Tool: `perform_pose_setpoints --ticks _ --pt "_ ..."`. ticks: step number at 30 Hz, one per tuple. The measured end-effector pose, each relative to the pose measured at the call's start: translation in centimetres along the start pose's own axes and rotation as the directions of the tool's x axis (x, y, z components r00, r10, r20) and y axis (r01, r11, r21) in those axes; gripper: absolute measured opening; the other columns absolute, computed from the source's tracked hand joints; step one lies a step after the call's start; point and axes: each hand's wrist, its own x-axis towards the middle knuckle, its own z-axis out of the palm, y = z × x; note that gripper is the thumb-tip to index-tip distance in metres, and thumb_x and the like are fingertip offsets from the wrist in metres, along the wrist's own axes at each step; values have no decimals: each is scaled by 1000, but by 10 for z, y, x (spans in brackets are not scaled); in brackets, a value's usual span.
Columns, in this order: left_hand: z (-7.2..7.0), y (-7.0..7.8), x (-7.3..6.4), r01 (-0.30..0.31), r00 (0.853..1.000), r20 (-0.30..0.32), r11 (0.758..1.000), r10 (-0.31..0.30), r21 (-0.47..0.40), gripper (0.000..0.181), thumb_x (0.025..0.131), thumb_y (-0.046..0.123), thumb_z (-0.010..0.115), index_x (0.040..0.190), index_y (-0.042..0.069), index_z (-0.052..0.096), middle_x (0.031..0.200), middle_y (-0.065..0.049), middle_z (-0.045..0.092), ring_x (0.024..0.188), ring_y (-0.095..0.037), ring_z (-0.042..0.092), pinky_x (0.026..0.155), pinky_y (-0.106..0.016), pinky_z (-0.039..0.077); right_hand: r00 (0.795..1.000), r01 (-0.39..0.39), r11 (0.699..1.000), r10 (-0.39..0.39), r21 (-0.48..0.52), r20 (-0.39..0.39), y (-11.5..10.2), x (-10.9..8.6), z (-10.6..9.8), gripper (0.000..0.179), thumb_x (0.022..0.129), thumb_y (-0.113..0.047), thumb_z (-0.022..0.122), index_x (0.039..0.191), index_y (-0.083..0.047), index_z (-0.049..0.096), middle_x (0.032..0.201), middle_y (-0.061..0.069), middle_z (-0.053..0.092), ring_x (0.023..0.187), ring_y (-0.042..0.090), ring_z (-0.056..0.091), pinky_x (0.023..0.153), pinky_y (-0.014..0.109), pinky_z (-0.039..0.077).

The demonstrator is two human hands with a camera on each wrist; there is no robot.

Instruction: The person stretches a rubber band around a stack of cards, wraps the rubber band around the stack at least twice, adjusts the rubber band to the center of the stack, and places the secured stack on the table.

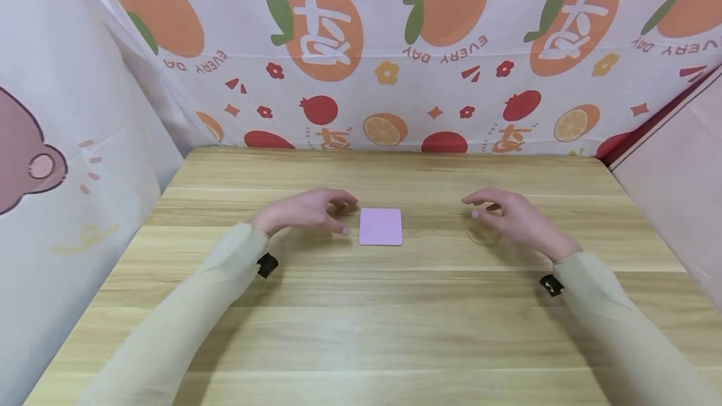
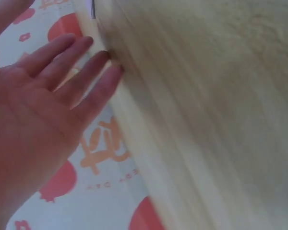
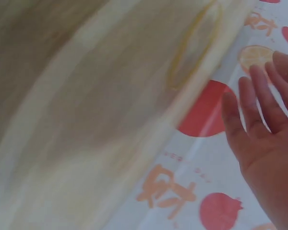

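A flat lilac square (image 1: 380, 227) with rounded corners lies on the wooden table (image 1: 338, 331). My left hand (image 1: 317, 210) hovers at its left side, thumb and fingers spread apart with nothing between them. Only a thin edge of the lilac square (image 2: 92, 8) shows at the top of the left wrist view. Over to the right, my right hand (image 1: 510, 217) is held above a thin yellow rubber band (image 3: 181, 45), which lies as a loop on the table. The fingers of that hand are relaxed and hold nothing; in the head view they partly cover the band.
A white curtain with orange and fruit prints (image 1: 389, 80) hangs behind the table's far edge. Another cloth (image 1: 79, 111) with a pink cartoon hangs on the left, and a pale pink panel (image 1: 677, 187) stands on the right.
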Motion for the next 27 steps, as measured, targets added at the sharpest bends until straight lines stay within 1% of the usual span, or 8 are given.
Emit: perform_pose_setpoints --ticks 4,9,14,17,19,21,23,27 --pt "-4 -7 7 -3 1000 -17 997 1 -76 61 82 22 80 136 8 55 132 -4 59 123 -22 52 106 -42 40 999 -35 998 33 54 43 8 5 -1 30 95 -11 67 125 -9 66 123 6 65 112 25 58 93 46 50" --pt "0 -5 15 -20 1000 -23 999 19 -39 60 82 20 80 135 7 56 130 -4 60 119 -22 53 104 -40 41 996 -55 994 48 91 76 21 12 -1 26 93 -9 68 119 -9 69 116 4 68 106 21 61 90 41 52" --pt "14 12 21 -19 999 -26 991 23 131 72 79 28 83 139 8 50 132 -4 54 118 -22 49 104 -39 40 993 -32 996 22 85 115 33 19 -1 24 92 -5 69 115 -11 72 113 2 69 107 21 61 92 44 50" --pt "23 19 23 -49 997 -39 959 63 278 80 77 36 84 142 6 47 133 -7 51 116 -25 46 101 -40 40 990 -51 997 43 55 138 38 21 0 25 92 -7 69 115 -15 72 114 -1 67 106 20 60 93 44 49" --pt "28 21 24 -63 995 -53 936 87 346 82 76 38 85 142 6 47 133 -8 50 114 -26 45 98 -40 41 987 -63 997 56 43 151 41 23 0 25 93 -8 69 116 -17 72 115 -2 66 104 19 59 92 42 48" --pt "32 21 24 -70 992 -67 922 103 381 83 75 37 86 142 7 48 132 -8 50 111 -26 45 96 -39 42 986 -72 997 65 42 156 44 25 1 25 93 -7 68 115 -17 72 115 -2 65 103 19 58 91 41 48" --pt "34 21 24 -72 990 -81 918 111 389 82 74 35 87 141 7 48 130 -9 50 110 -26 45 95 -39 42 985 -78 996 70 46 156 45 26 2 25 93 -7 68 115 -18 72 115 -2 65 103 18 58 91 40 47" --pt "36 20 27 -76 990 -84 926 114 369 81 73 32 87 140 7 49 126 -9 50 109 -25 44 93 -37 42 985 -96 994 87 58 148 46 27 4 21 92 -9 70 111 -17 73 112 -1 65 102 19 57 90 36 47"
